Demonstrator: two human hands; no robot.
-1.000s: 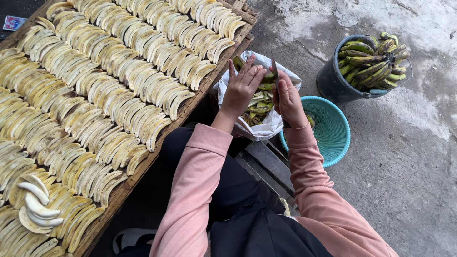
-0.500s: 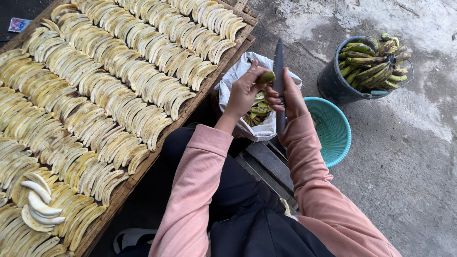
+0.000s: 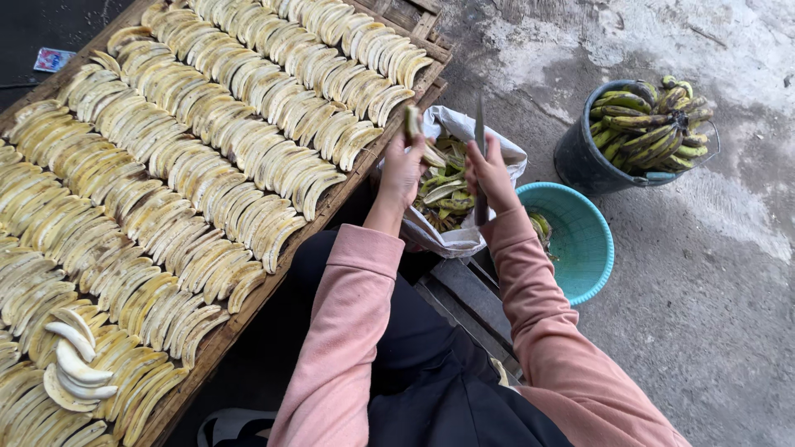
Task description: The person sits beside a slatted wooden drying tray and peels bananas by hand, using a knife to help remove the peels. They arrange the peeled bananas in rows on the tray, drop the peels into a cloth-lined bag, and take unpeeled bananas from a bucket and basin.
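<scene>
My left hand (image 3: 401,172) grips a green banana (image 3: 411,122), held upright above a white sack (image 3: 464,240) full of green peels. My right hand (image 3: 492,174) is closed on a knife (image 3: 479,136) whose blade points up, just right of the banana. Both hands hover over the sack, close together. Pink sleeves cover both my arms.
A wooden tray (image 3: 331,205) on the left carries rows of peeled pale yellow bananas (image 3: 207,165). A teal basket (image 3: 580,240) sits right of the sack. A dark bucket (image 3: 584,161) of unpeeled green bananas (image 3: 650,120) stands on the concrete floor at the far right.
Both hands rose out of the sack. The left now holds a banana higher up, and the knife in the right hand has tilted upright beside it.
</scene>
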